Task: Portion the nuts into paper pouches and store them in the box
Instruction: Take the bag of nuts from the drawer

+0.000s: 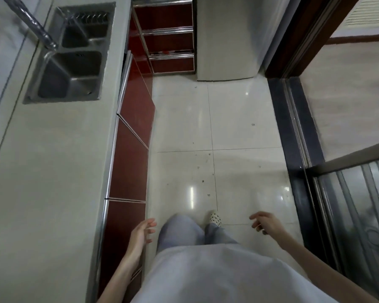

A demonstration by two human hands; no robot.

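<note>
Your left hand (141,234) hung loose beside your hip, fingers relaxed and slightly spread, holding nothing. Your right hand (264,223) hung on the other side, fingers loosely curled, and it too held nothing that showed. Both were low in the head view, with your legs and one spotted slipper (214,218) between them.

Left of your left hand ran the red cabinet fronts (129,162), and above them the pale worktop (53,171). Far ahead of that hand, set into the worktop, lay the double sink (72,68) with the tap (34,27) over it. Ahead of both hands stretched the tiled floor (228,127), ending at a tall pale appliance (228,40), perhaps a fridge. Right of your right hand stood the dark door track (298,149) and a ribbed glass door (359,215).

No nuts, pouches or box showed anywhere, neither on the worktop nor near either hand. So, as far as could be judged, nothing was portioned and nothing stored within sight; you appeared to be standing or walking in the kitchen with hands free. Whether the task was only starting or already finished elsewhere could not be told. On this evidence all of it remained: finding the nuts, filling the pouches, boxing them.
</note>
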